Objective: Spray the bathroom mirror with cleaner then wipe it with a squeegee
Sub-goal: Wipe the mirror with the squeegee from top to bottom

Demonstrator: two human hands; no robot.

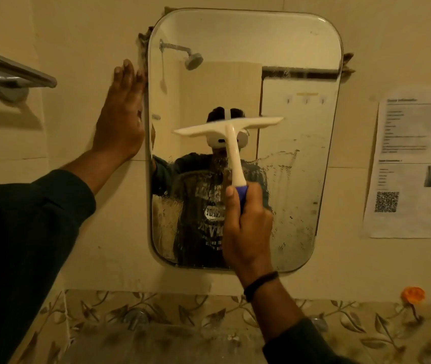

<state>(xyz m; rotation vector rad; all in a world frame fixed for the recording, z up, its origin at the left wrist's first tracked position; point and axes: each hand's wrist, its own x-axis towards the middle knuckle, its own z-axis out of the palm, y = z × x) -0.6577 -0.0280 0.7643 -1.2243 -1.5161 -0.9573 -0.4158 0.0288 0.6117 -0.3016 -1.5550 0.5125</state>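
Squeegee (pixel 229 127) in the right hand (pixel 247 229), blade up and nearly level, tilted a little so its right end sits higher, lying across the middle of the mirror (pixel 298 48). Its white stem runs down to a blue grip, and the right hand's fingers and thumb are curled tight round that grip, thumb tip up against the stem's lower end. The right forearm rises from the lower edge of the view, wrist straight, a dark band (pixel 260 285) around it, the back of the hand facing the camera.

Left hand (pixel 119 122) lies flat on the wall tile just beside the mirror's left edge, about halfway up it, fingers straight and close together, pointing upward, the little-finger side touching or nearly touching the frame. Its arm reaches in from the left in a dark sleeve (pixel 25 232), elbow slightly bent.

Wet streaks and droplets cover the mirror's lower half and lower right corner; the upper half looks clearer. A chrome towel rail (pixel 12 67) is fixed to the wall at upper left, and a printed paper sheet (pixel 416 164) hangs on the wall to the mirror's right. Leaf-patterned tiles (pixel 366 327) run below.
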